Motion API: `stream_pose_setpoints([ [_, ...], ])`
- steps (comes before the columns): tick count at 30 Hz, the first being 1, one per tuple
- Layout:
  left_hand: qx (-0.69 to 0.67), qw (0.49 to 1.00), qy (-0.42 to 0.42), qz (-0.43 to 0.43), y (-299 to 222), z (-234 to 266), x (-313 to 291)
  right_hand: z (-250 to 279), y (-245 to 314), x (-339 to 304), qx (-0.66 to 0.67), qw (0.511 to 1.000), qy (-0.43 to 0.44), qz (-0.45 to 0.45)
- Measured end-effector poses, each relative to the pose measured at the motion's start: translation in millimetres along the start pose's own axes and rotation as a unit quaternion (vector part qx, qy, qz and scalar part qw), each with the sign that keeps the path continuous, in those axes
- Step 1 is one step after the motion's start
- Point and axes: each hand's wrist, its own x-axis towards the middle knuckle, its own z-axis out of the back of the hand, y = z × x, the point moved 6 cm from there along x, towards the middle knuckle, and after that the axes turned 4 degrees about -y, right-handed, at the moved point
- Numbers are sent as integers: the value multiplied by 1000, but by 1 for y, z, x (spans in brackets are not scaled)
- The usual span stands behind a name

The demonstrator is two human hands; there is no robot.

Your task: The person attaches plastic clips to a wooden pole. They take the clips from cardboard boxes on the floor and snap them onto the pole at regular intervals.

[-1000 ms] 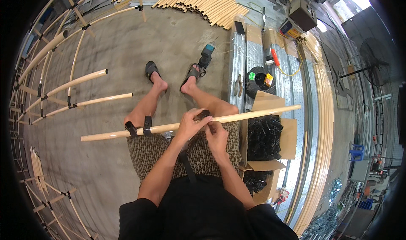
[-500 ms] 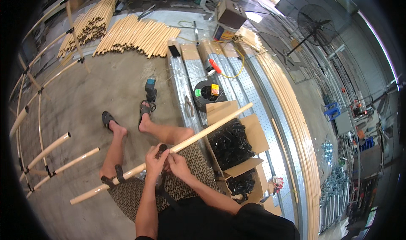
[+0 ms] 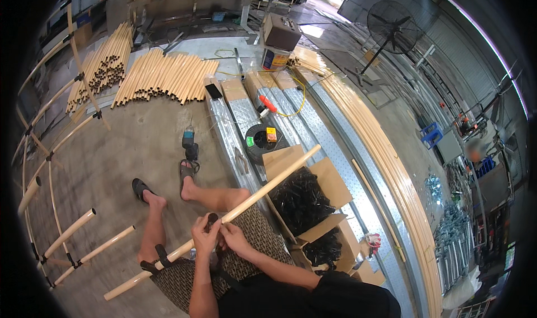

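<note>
A long cream-coloured pipe (image 3: 267, 190) lies slantwise across my lap, its far end up over an open box. My left hand (image 3: 205, 237) is closed around a black pipe joint (image 3: 211, 219) at the pipe's middle. Right beside it, my right hand (image 3: 235, 241) has its fingers pinched together against the underside of the same spot; what they hold is hidden. Another black joint (image 3: 162, 256) is on the pipe's lower left part, by my left knee.
On my right, cardboard boxes (image 3: 334, 185) hold many black joints (image 3: 302, 199). Beyond lie wrapped metal lengths with a black coil (image 3: 264, 141), pliers (image 3: 241, 160) and a phone (image 3: 213, 91). A cordless drill (image 3: 189, 141) stands ahead. A pipe frame (image 3: 70, 256) rises at left; pipe piles (image 3: 162, 77) lie farther off.
The whole view has shifted, with the scene ahead sitting lower in the picture. Both hands stay at the same place on the pipe, with hardly any change in their grip.
</note>
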Motion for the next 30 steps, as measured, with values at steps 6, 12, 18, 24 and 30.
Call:
stream_pose_setpoints([
  [6, 2, 1000, -28, -4, 2, 3, 0, -12, -8, 3, 195, 975, 22, -102],
  [12, 7, 999, -24, -20, 4, 0, 2, -7, -22, 9, 286, 942, 65, -162],
  [18, -4, 1000, -19, 1, 3, -3, 0, 0, 34, -8, -375, 884, -40, 276],
  [24, -8, 1000, -23, 16, 6, -2, 0, -1, 51, -14, -406, 862, -51, 298],
  [30, 3, 1000, -29, 1, 1, 1, 0, -2, 40, -10, -357, 886, -83, 285],
])
